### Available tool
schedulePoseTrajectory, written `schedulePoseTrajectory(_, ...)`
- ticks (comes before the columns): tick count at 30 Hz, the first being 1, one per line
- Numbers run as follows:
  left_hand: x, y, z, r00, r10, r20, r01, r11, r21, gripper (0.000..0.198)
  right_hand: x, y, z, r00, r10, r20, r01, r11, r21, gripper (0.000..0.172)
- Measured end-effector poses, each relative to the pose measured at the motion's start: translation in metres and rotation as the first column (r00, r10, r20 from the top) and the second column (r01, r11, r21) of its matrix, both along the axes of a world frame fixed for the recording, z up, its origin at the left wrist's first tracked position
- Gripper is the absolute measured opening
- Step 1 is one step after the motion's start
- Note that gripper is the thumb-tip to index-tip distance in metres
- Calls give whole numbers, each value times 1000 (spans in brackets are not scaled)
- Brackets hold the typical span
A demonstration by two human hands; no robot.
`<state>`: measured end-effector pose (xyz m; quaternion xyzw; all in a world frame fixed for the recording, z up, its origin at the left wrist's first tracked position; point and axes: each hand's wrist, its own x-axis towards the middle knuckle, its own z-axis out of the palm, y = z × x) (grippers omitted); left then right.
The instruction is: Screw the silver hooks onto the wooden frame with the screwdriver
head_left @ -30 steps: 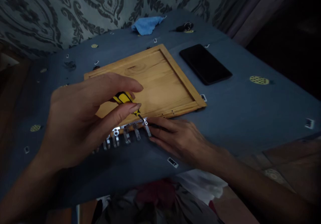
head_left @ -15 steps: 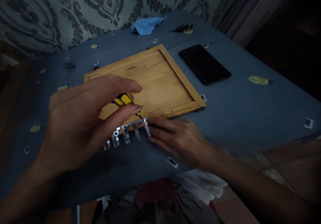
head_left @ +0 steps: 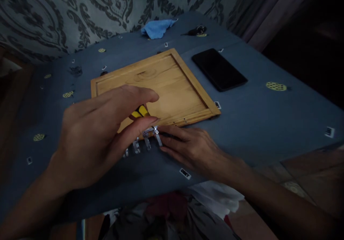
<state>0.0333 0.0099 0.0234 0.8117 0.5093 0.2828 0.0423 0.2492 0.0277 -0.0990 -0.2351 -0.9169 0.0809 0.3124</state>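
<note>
A framed wooden board (head_left: 161,85) lies flat, with a silvery metal hook rail (head_left: 146,136) along its near edge. Several curved hooks hang from that rail over the edge. My left hand (head_left: 107,125) is closed on the yellow-and-black handle of a screwdriver (head_left: 141,111). The tool's tip meets the rail near its right end, where the screw is too small to make out. My right hand (head_left: 192,143) presses its fingertips at the rail's right end, beside the last hook. Its fingers are nearly straight and close together. My left hand hides the rail's left part.
A black phone (head_left: 219,69) lies right of the board. At the back of the patterned blue tablecloth (head_left: 258,125) are a blue cloth (head_left: 158,29) and a small dark object (head_left: 195,30). A clear crumpled thing (head_left: 75,70) rests at the left.
My left hand has shifted slightly right and down, and its screwdriver stands a little steeper on the rail. More hooks are now covered. My right hand has stayed in place.
</note>
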Motion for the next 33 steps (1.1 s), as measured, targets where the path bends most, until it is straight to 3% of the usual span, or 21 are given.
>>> schedulePoseTrajectory(14,-4,8,-2,977,-170,-131,180,981,74,16,0,1,1,1000,3,15,-3,1000,-8,30)
schedulePoseTrajectory(18,-7,12,4,964,-228,-140,233,972,19,22,1,0,0,1000,7,28,-5,998,-58,27)
schedulePoseTrajectory(27,-12,24,13,933,-339,-120,331,940,-84,26,-1,1,-1,1000,5,-10,-5,1000,-13,24)
schedulePoseTrajectory(33,-3,31,21,927,-371,-48,336,883,-326,29,0,0,2,999,29,18,-28,997,-70,23)
